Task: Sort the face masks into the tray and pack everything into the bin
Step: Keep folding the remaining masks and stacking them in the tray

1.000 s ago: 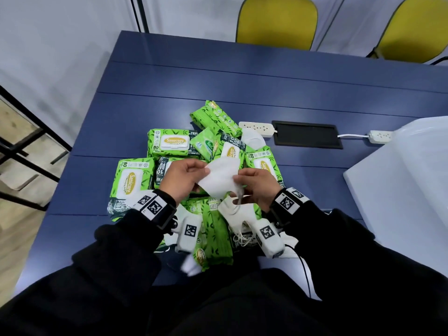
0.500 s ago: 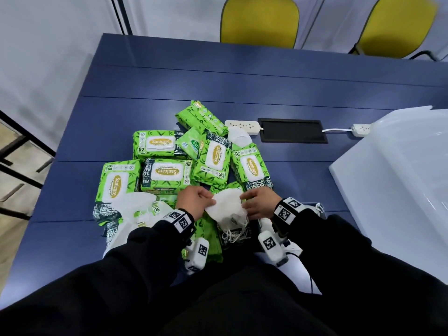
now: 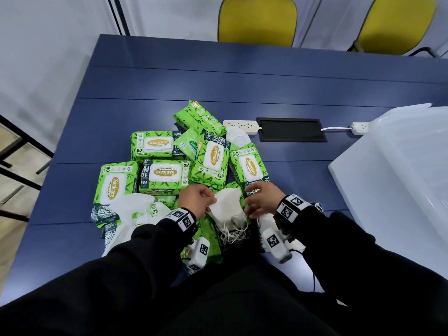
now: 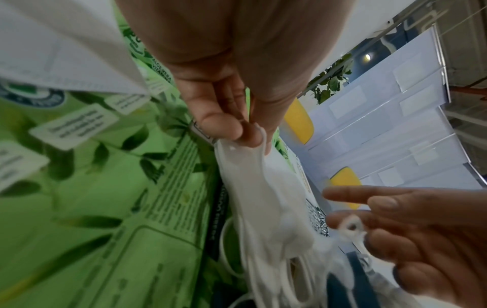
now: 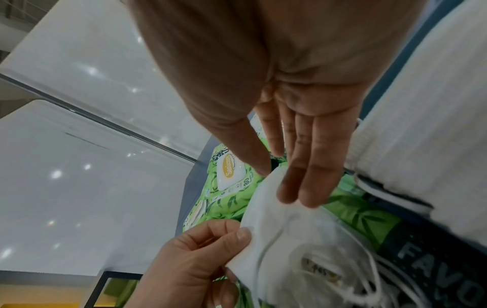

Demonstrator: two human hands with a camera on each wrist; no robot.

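From the head camera I see my left hand (image 3: 197, 202) pinching the near-left edge of a white face mask (image 3: 228, 207) that sits on the near side of a heap of green wipe packs (image 3: 164, 173) on the blue worktop (image 3: 242, 81). My right hand (image 3: 260, 200) is just to the mask's right, but from up here I cannot tell whether it has hold of anything.

The right wrist camera settles that: the fingers (image 5: 311, 166) of that hand are straight and together, their tips lying against the top of the mask (image 5: 284, 229) without gripping it, and the other hand (image 5: 195, 264) shows below with thumb and curled fingers nipping the mask's edge.

The left wrist camera gives what neither of those does. The thumb and forefinger (image 4: 224, 125) are closed on a thin corner of the mask (image 4: 263, 198), and the mask looks like several layers with elastic loops (image 4: 290, 277) hanging loose beneath. An ear loop knot lies against the outstretched fingers of the opposite hand (image 4: 408, 229).

Only the head view shows the surroundings: the translucent white bin (image 3: 400, 178) at the right edge of the worktop, well apart from the mask; another white mask (image 3: 237, 138) at the far side of the heap beside a power strip (image 3: 241, 126); and two yellow chairs (image 3: 257, 18) beyond the worktop.
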